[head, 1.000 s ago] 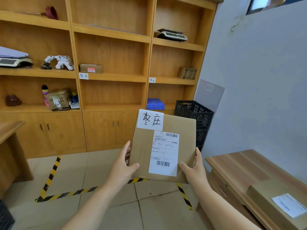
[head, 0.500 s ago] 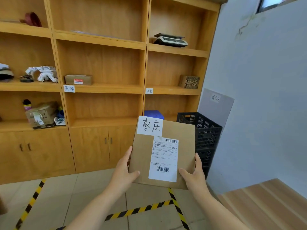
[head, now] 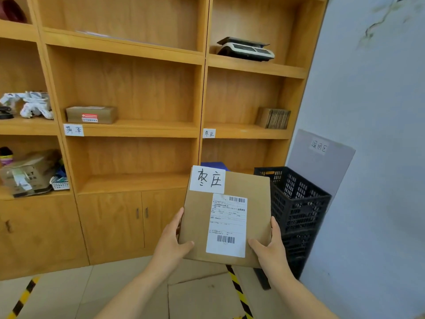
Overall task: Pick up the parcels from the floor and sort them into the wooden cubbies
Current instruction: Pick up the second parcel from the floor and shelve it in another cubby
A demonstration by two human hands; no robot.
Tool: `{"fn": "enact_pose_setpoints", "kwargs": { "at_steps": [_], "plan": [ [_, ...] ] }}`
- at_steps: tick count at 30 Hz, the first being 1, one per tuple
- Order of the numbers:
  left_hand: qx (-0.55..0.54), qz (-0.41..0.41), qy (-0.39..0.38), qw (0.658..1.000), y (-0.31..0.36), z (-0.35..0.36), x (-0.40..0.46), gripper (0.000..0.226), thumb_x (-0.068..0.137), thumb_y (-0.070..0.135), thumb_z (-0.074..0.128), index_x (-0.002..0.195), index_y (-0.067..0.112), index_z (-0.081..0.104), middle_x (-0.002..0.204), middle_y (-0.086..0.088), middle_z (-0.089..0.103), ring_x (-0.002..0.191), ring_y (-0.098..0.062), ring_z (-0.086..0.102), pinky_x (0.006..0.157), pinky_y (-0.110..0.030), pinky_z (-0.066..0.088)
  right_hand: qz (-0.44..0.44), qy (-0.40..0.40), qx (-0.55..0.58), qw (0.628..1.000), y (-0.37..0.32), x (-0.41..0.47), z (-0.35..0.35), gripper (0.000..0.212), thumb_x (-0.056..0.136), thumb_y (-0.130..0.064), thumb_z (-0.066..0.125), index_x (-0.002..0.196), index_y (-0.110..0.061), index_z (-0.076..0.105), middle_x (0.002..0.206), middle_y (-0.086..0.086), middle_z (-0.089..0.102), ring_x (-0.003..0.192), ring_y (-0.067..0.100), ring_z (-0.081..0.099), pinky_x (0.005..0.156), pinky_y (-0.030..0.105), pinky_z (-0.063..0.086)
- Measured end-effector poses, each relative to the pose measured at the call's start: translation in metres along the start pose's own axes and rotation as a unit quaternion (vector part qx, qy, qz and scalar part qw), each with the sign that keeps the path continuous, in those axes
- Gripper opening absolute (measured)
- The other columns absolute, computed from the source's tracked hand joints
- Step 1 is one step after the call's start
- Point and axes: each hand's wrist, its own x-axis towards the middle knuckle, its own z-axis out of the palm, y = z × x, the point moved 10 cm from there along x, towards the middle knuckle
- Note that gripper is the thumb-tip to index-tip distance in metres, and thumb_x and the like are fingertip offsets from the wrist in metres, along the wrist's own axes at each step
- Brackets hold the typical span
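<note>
The parcel [head: 225, 217] sat at lower centre of the frame, your left hand [head: 171, 244] and right hand [head: 272, 247] each closed on a bottom corner, thumbs on its labelled face. Behind it stood the wooden cubbies [head: 142, 132]; a small box [head: 91, 114] lay in the middle-left cubby, a scale [head: 246, 49] at upper right, stacked cardboard [head: 273, 117] below that. A black crate [head: 296, 212] stood just right of the parcel, against the wall.
</note>
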Motion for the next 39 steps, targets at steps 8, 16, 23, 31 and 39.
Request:
{"fn": "enact_pose_setpoints", "kwargs": {
  "at_steps": [8, 16, 23, 31, 39],
  "plan": [
    [-0.014, 0.023, -0.031, 0.999, -0.007, -0.024, 0.169, 0.089, 0.076, 0.001, 0.066, 0.143, 0.039, 0.022, 0.143, 0.003, 0.039, 0.125, -0.016, 0.042, 0.102, -0.036, 0.041, -0.011, 0.027, 0.015, 0.999, -0.036, 0.127, 0.056, 0.086, 0.087, -0.010, 0.062, 0.150, -0.029, 0.006, 0.151, -0.003, 0.030, 0.133, 0.019, 0.035, 0.108, 0.042, 0.034],
    [-0.023, 0.041, -0.046, 0.998, -0.009, -0.012, 0.285, 0.086, 0.079, -0.003, 0.063, 0.145, 0.034, 0.021, 0.138, 0.007, 0.041, 0.118, -0.008, 0.041, 0.084, -0.016, 0.039, -0.010, 0.043, 0.033, 0.998, -0.045, 0.232, 0.082, 0.085, 0.087, -0.006, 0.060, 0.150, -0.032, 0.009, 0.145, -0.006, 0.036, 0.125, 0.014, 0.040, 0.108, 0.042, 0.037],
    [-0.012, 0.024, -0.026, 0.999, -0.024, 0.031, 0.383, 0.090, 0.077, 0.000, 0.066, 0.145, 0.034, 0.018, 0.141, 0.007, 0.037, 0.117, -0.008, 0.038, 0.092, -0.025, 0.039, -0.004, 0.023, 0.022, 0.999, -0.026, 0.343, 0.083, 0.085, 0.086, 0.004, 0.051, 0.150, -0.031, 0.007, 0.140, -0.008, 0.037, 0.126, 0.014, 0.039, 0.109, 0.042, 0.036],
    [-0.027, 0.025, -0.005, 0.999, -0.004, 0.102, 0.504, 0.089, 0.077, -0.005, 0.064, 0.145, 0.031, 0.019, 0.129, 0.014, 0.036, 0.116, -0.006, 0.036, 0.083, -0.014, 0.037, -0.031, -0.010, 0.025, 0.999, -0.027, 0.498, 0.054, 0.085, 0.084, 0.008, 0.047, 0.148, -0.035, 0.011, 0.132, -0.012, 0.039, 0.120, 0.010, 0.039, 0.105, 0.037, 0.037],
    [-0.034, 0.019, 0.044, 0.998, -0.002, 0.132, 0.601, 0.089, 0.075, -0.001, 0.066, 0.144, 0.034, 0.022, 0.133, 0.009, 0.039, 0.120, -0.010, 0.039, 0.089, -0.024, 0.041, -0.028, -0.056, 0.034, 0.997, -0.023, 0.621, 0.055, 0.089, 0.086, 0.009, 0.046, 0.150, -0.032, 0.001, 0.153, -0.006, 0.025, 0.136, 0.016, 0.030, 0.113, 0.041, 0.031]
  ]
}}
